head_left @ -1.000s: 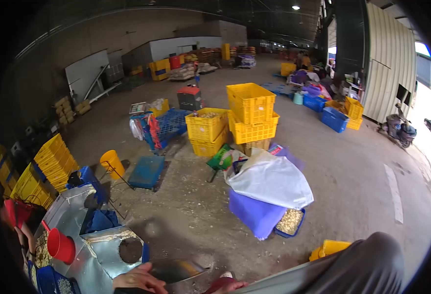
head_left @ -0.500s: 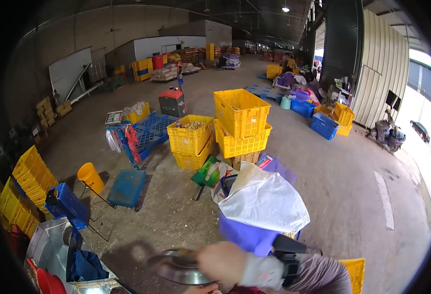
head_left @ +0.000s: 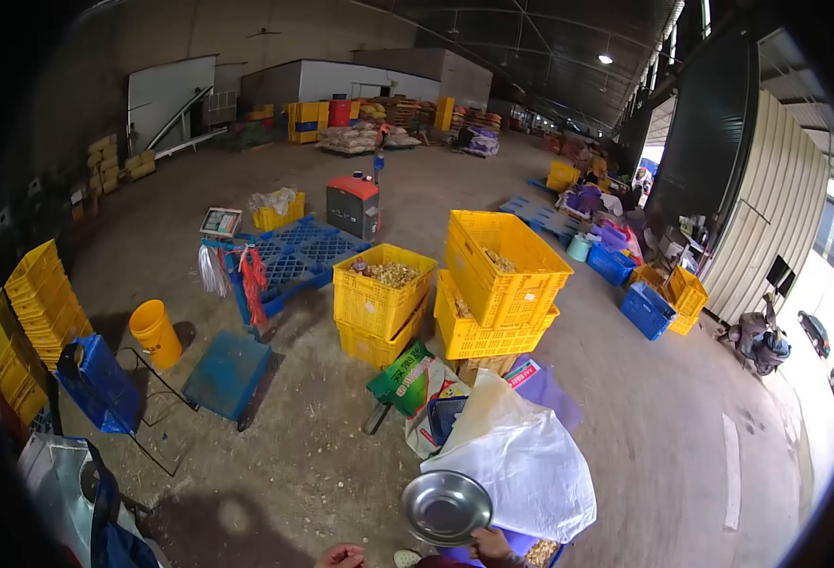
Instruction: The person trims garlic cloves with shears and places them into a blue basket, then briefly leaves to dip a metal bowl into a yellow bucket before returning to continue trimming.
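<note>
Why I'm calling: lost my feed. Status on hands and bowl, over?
Right hand grips the metal bowl by its near rim. Left hand at frame edge, off the bowl. White sack close beside the bowl.

Fisheye lens w/ strong barrel distortion: straight lines bow toward the rim, black vignette all round. Daylight pours in from the open side at right, blown out to white beyond the parked scooter (head_left: pixel 758 343). One ceiling lamp (head_left: pixel 605 59) is a small hot spot; roof & far left wall dim. Floor (head_left: pixel 341 454) evenly lit, soft shadow beside the yellow bucket (head_left: pixel 154 331). Mild sheen on the steel bowl (head_left: pixel 445 506). Centre sharp, edges soft.
</note>
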`<state>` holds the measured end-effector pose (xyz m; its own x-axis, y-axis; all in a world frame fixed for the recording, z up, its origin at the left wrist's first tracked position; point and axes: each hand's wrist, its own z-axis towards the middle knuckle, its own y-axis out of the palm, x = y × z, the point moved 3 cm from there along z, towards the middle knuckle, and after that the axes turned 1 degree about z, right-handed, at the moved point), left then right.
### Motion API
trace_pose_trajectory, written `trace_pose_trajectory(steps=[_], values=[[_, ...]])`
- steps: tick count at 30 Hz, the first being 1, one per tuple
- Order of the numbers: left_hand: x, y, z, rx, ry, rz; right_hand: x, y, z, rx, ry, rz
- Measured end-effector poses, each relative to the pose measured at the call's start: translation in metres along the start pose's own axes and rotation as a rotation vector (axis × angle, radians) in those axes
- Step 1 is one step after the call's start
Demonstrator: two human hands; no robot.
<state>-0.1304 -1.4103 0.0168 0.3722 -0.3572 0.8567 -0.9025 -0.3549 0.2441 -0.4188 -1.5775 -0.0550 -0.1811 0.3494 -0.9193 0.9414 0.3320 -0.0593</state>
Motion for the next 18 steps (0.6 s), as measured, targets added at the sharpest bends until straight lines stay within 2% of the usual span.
trace_pose_trajectory(steps=[1,3,4,5,7,8,10,11,14,17,18], values=[[0.006,-0.005,0.018,0.008,-0.004,-0.006,-0.024,0.022,0.023,-0.128,0.044,-0.078],[0.009,-0.02,0.048,0.069,-0.009,-0.123,-0.023,0.064,0.083,-0.134,0.346,0.237],[0.007,-0.028,0.061,0.057,0.033,-0.173,-0.039,0.078,0.1,-0.186,0.379,0.191],[0.004,-0.042,0.067,0.087,0.084,-0.238,-0.059,0.102,0.119,-0.268,0.334,0.139],[0.022,-0.066,0.069,0.133,0.233,-0.073,-0.093,0.165,0.151,-0.456,0.297,0.015],[0.019,-0.086,0.066,0.265,0.247,-0.135,-0.1,0.194,0.165,-0.532,0.306,0.004],[0.011,-0.122,0.079,0.258,0.093,-0.335,-0.108,0.251,0.192,-0.62,0.311,-0.043],[0.009,-0.142,0.083,0.316,0.113,-0.372,-0.11,0.278,0.202,-0.679,0.318,-0.085],[0.014,-0.219,0.099,0.537,0.204,-0.172,-0.104,0.361,0.23,-0.747,0.419,-0.087],[0.047,-0.289,0.126,0.538,0.13,-0.297,-0.104,0.437,0.256,-0.715,0.499,-0.155],[0.057,-0.313,0.137,0.527,0.1,-0.277,-0.113,0.455,0.256,-0.778,0.497,-0.172]])
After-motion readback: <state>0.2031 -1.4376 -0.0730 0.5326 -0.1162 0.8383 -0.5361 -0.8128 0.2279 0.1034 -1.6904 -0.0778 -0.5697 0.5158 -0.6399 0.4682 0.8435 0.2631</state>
